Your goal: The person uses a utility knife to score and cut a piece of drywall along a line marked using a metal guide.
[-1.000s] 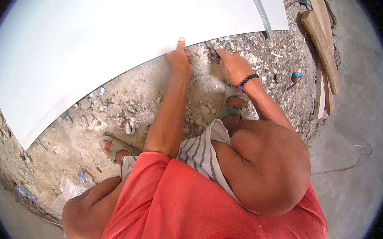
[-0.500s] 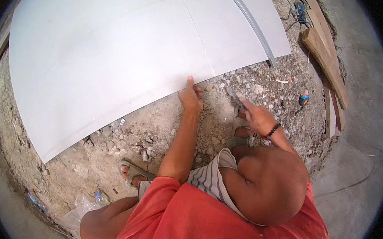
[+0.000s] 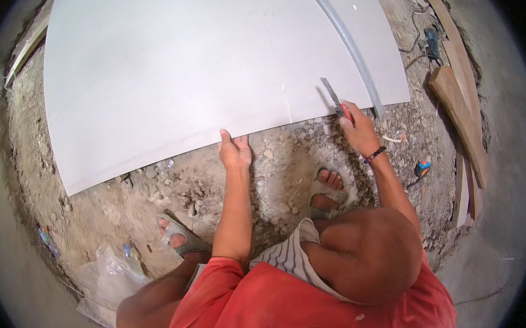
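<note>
A large white board (image 3: 177,72) lies over rubble, a faint line scored across its right part. My left hand (image 3: 234,151) grips the board's near edge, thumb on top and fingers curled at the rim. My right hand (image 3: 358,130) is closed on a utility knife (image 3: 333,95) with a red part on the handle and its tip pointing away from me over the board, near the edge. Just right of the knife, a grey metal channel (image 3: 340,27) lies lengthwise on the board, its near end past the edge.
Wooden planks (image 3: 460,120), a corded power tool (image 3: 431,45) and a tape measure (image 3: 422,166) lie on the rubble at right. A plastic bag (image 3: 109,278) and bottle (image 3: 132,258) sit at lower left. Concrete floor (image 3: 496,275) borders the rubble. My sandaled feet are below the board.
My right hand has raised the knife from below the board's edge to over it, farther right. My left hand now grips the edge farther left. More of the board shows as the view has shifted.
</note>
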Motion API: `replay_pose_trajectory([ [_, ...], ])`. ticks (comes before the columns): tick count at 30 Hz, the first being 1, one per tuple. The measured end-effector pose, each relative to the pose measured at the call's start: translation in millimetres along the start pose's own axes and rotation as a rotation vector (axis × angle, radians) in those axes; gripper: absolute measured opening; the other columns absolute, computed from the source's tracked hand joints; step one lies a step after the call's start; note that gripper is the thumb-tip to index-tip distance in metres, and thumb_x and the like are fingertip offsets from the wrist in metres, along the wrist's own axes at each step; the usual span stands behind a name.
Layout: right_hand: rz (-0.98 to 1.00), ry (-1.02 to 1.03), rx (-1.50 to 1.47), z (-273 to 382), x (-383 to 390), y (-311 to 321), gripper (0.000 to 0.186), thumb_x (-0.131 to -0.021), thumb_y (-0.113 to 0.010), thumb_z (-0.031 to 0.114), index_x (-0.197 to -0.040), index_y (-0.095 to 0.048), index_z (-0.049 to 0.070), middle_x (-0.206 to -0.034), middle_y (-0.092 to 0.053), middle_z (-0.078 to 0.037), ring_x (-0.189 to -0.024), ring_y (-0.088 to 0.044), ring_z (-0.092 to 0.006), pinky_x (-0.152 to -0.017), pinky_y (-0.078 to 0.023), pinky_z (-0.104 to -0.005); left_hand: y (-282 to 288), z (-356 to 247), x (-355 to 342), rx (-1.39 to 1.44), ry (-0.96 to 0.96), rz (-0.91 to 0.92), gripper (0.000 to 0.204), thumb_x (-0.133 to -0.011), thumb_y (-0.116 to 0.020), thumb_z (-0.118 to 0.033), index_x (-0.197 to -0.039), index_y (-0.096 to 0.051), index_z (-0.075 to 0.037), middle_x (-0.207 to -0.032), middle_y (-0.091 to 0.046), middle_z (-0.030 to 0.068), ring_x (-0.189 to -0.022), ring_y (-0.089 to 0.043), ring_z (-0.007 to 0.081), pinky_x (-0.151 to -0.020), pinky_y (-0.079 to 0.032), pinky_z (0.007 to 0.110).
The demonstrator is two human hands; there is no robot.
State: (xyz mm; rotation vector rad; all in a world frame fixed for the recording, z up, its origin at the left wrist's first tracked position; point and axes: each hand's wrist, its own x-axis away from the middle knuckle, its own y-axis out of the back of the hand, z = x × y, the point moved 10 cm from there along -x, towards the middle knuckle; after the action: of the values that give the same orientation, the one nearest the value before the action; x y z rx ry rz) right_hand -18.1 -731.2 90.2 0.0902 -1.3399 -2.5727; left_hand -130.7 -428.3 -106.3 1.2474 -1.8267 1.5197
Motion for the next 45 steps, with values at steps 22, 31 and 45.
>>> replay_pose_trajectory([
  [22, 0.263, -0.037, -0.116, 62.1, -236.9, -93.1, 0.032, -0.086, -0.044, 0.009, -0.115, -0.056, 0.0, -0.1, -0.065, -0.029, -0.097, -0.063, -0.0426, -0.089, -0.049, -0.0494, -1.6, -1.7, 7.9, -0.14, -0.061, 0.013, 0.035, -0.101, -0.047, -0.021, -0.13, -0.042, -0.002, -0.131, -0.053, 0.0162, -0.121, -0.053, 0.0355, -0.102, -0.046, 0.053],
  [31, 0.232, -0.028, 0.182, 88.7, -237.6, -96.9, 0.04, -0.086, -0.044, 0.007, -0.123, -0.055, -0.001, -0.096, -0.065, -0.03, -0.093, -0.064, -0.0432, -0.084, -0.049, -0.049, -4.4, -6.5, 7.8, -0.144, -0.142, 0.072, 0.037, -0.101, -0.047, -0.018, -0.131, -0.039, 0.002, -0.132, -0.052, 0.0178, -0.118, -0.055, 0.036, -0.099, -0.049, 0.055],
  [45, 0.193, -0.056, 0.259, 99.4, -249.0, -106.5, 0.03, -0.086, -0.049, 0.009, -0.11, -0.061, -0.005, -0.102, -0.066, -0.029, -0.101, -0.064, -0.0419, -0.088, -0.052, -0.0475, -8.9, -5.0, 10.8, -0.089, -0.1, 0.084, 0.042, -0.099, -0.048, -0.01, -0.138, -0.033, -0.003, -0.133, -0.049, 0.0172, -0.115, -0.057, 0.0349, -0.096, -0.051, 0.056],
])
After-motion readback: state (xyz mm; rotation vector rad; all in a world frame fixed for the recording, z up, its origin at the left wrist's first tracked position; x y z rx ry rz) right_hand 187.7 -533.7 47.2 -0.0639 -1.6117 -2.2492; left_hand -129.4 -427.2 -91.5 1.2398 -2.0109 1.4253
